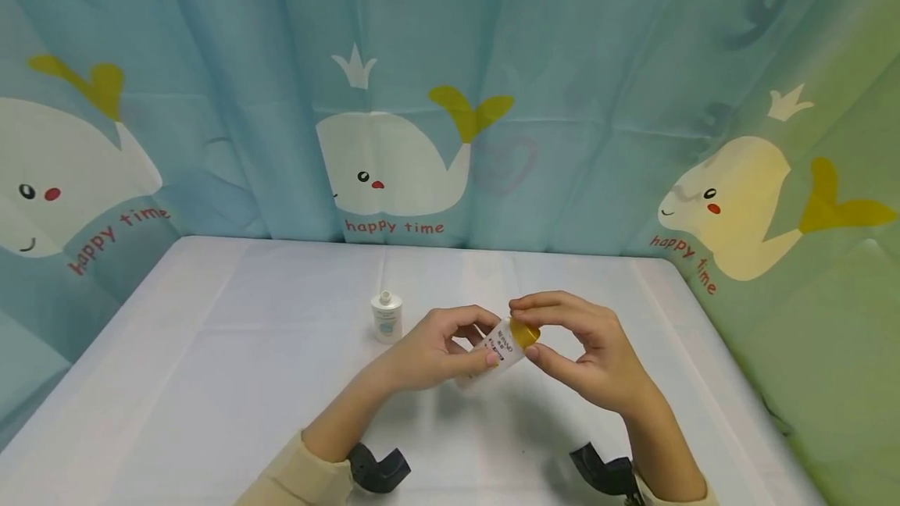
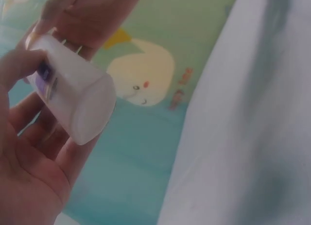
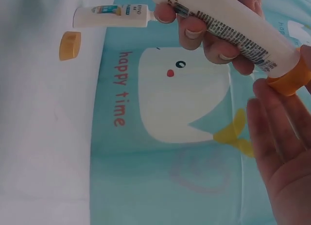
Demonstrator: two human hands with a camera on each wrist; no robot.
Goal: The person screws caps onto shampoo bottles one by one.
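Observation:
My left hand (image 1: 436, 346) grips a white bottle (image 1: 498, 348), its fingers and thumb around the body, above the white table. The bottle tilts up to the right, its orange-yellow cap (image 1: 523, 332) at the upper end. My right hand (image 1: 594, 350) pinches that cap between thumb and fingers. Printed rows of small text on the bottle face the right wrist view. In the left wrist view the bottle's flat bottom (image 2: 95, 111) faces the camera. Behind my left hand, a second white bottle (image 1: 387, 318) stands upright with its nozzle uncovered.
A loose orange-yellow cap (image 3: 70, 45) lies on the table near the standing bottle in the right wrist view; my left hand hides it from the head view. A whale-print curtain (image 1: 394, 162) hangs along the table's back edge and sides. Black wrist mounts (image 1: 380, 468) sit at both wrists.

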